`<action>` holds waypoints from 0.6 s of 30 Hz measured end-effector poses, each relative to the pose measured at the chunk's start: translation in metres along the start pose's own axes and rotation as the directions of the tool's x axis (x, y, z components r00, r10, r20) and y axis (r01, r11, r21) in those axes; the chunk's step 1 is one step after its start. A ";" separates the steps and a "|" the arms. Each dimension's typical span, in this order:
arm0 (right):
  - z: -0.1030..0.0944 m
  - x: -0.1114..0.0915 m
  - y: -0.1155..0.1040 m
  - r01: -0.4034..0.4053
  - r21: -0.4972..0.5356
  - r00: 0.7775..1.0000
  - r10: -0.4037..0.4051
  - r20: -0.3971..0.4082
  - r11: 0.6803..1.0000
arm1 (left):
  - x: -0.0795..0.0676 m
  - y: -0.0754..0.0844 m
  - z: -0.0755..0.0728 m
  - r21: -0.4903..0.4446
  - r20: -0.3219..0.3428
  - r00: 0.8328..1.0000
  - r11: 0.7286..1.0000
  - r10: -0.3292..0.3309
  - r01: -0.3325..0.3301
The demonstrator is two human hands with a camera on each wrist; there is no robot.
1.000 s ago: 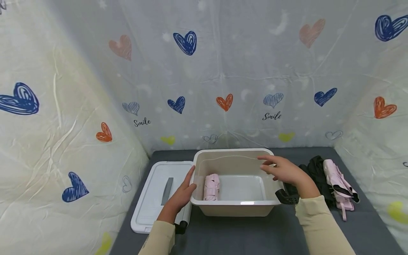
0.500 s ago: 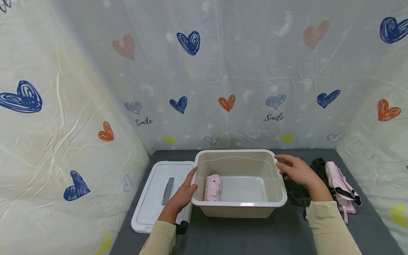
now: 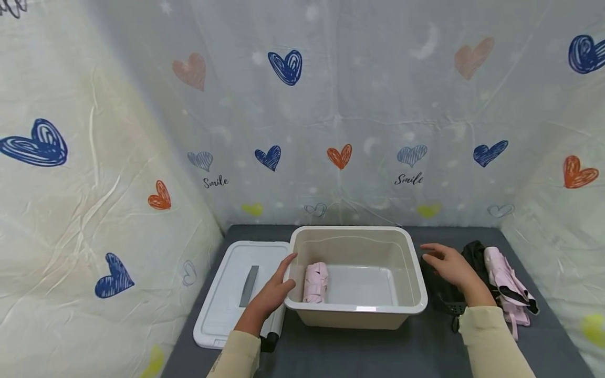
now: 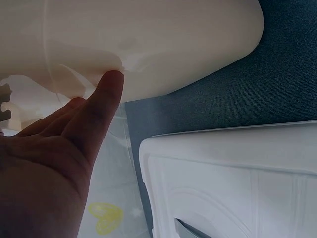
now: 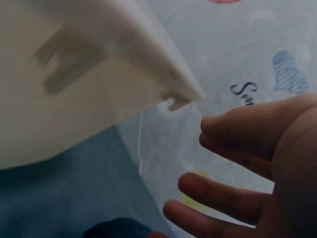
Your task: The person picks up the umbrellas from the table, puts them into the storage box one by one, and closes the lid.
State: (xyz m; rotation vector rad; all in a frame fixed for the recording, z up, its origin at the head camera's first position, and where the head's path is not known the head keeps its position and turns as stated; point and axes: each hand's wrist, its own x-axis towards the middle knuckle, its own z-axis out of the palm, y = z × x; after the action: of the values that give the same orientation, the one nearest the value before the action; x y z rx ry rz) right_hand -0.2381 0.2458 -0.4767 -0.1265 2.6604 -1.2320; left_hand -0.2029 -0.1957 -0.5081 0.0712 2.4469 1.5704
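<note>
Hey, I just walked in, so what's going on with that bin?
A person has their left hand against the left side of an open beige bin. Their right hand is apart from the bin, off its right side, holding nothing. One rolled pink bundle is inside, at the left end. A white lid lies left of the bin, while a pink item and black fabric lie to the right.

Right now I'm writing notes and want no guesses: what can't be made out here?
Head: part of the black bundle, behind the right hand.
Left wrist: the full beige bin, cut off by the top edge; the gray handle, by the bottom edge.
Right wrist: the end of the lettering, behind the right hand; what the dark shape is, cut off by the bottom edge.
</note>
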 end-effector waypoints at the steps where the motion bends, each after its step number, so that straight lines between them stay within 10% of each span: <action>1: 0.002 0.001 0.003 -0.005 -0.015 1.000 0.005 0.000 1.000 | 0.000 -0.001 -0.001 0.006 -0.005 1.000 1.000 -0.007 0.007; 18: 0.008 0.016 0.027 -0.005 -0.213 1.000 0.010 0.023 0.977 | -0.002 -0.001 0.002 -0.122 0.021 0.999 0.992 0.031 -0.028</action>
State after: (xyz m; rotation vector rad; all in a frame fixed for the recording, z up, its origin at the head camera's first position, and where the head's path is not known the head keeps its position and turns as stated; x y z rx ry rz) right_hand -0.2516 0.2545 -0.5052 -0.1619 2.7623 -0.9338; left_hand -0.2001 -0.1950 -0.5096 0.1046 2.3375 1.7175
